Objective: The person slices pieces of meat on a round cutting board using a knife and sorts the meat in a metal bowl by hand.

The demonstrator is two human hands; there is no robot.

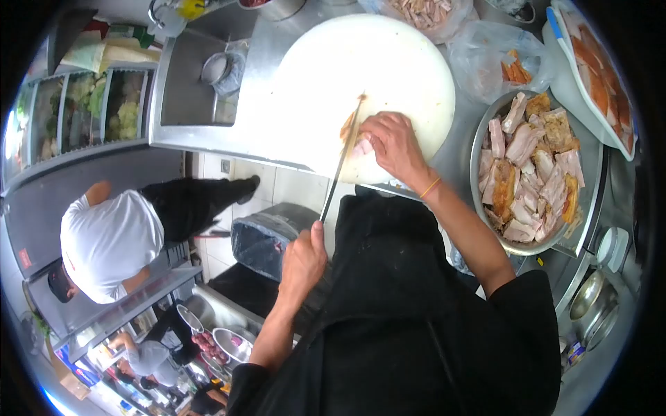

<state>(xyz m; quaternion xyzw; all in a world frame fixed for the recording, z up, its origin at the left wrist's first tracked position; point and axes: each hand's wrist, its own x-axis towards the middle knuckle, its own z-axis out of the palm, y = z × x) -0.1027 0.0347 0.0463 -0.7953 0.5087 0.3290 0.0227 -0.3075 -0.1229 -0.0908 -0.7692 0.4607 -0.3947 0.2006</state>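
The left hand [303, 260] is closed round the handle of a long knife [339, 168], below the near edge of the round cutting board [409, 59]. The blade reaches up over that edge, its tip end above the board's surface. The right hand [394, 144] is on the near part of the board with its fingers curled together, pinching a small piece of meat [362, 146] just beside the blade; whether the blade touches the meat is hard to tell, as the knife is blurred there.

To the right of the board stands a metal bowl [478, 159] heaped with meat chunks [524, 149]. Above the bowl, near the board's right edge, lies a clear plastic bag [479, 55] with orange-brown strips in it. A sink [186, 90] is left of the board, and a lined bin [258, 244] stands below and left of it. Farther left, a person in a white shirt [114, 236] leans over.
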